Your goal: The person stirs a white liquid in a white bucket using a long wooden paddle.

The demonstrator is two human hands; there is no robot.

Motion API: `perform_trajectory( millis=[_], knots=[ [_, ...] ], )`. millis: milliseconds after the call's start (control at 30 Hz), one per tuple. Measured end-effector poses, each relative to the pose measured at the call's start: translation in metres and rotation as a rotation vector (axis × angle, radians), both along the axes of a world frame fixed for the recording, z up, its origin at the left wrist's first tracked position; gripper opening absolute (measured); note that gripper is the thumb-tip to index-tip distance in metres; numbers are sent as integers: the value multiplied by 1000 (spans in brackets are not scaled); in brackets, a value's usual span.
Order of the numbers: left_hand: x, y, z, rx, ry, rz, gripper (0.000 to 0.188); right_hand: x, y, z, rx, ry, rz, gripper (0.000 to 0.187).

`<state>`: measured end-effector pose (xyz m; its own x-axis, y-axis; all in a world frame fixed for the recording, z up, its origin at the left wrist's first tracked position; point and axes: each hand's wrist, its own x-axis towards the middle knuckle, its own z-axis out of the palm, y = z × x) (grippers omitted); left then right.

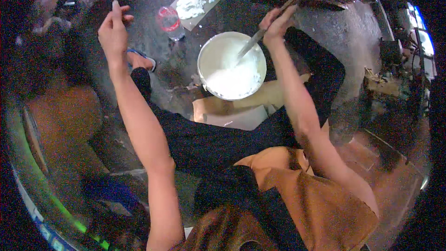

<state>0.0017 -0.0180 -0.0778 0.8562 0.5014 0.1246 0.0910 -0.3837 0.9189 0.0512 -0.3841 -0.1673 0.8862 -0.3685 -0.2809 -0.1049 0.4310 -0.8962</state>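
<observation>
My right hand is closed around the upper part of a long stick. The stick slants down to the left, its lower end in the white material inside a round white bucket. Glare hides whether that material is paste or powder. To the left, my left hand is raised in the air with its fingers apart and nothing in it. Nearest to it stands a clear bottle with a red band. Beyond the bottle, a white heap lies on a flat greyish sheet.
Below the bucket, a piece of brown cardboard lies between my legs. A foot in a sandal rests left of the bucket. A round brown object stands at the left. Cluttered items, including a small box, line the right side.
</observation>
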Motion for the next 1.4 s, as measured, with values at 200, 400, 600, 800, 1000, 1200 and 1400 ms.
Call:
perform_trajectory(
  millis=[200,400,600,800,1000,1200,1400],
  knots=[
    [-4,-2,6,-17,56,30,49,-28,23,-26,3,273,-31,71],
    [-1,6,-4,-36,-31,-17,50,-8,-7,14,75,254,-36,74],
    [-3,-3,-1,-74,-38,-36,50,2,-37,38,124,218,-54,73],
    [0,-13,4,43,21,-28,48,1,-34,32,160,-22,-118,71],
    [6,-4,-12,-14,-44,-100,48,-23,9,-23,101,-34,-83,70],
    [7,-12,-6,-14,14,-60,48,-27,6,-22,51,150,90,73],
    [5,-6,-9,-46,5,-87,51,-4,-14,28,111,154,52,74]
  ],
)
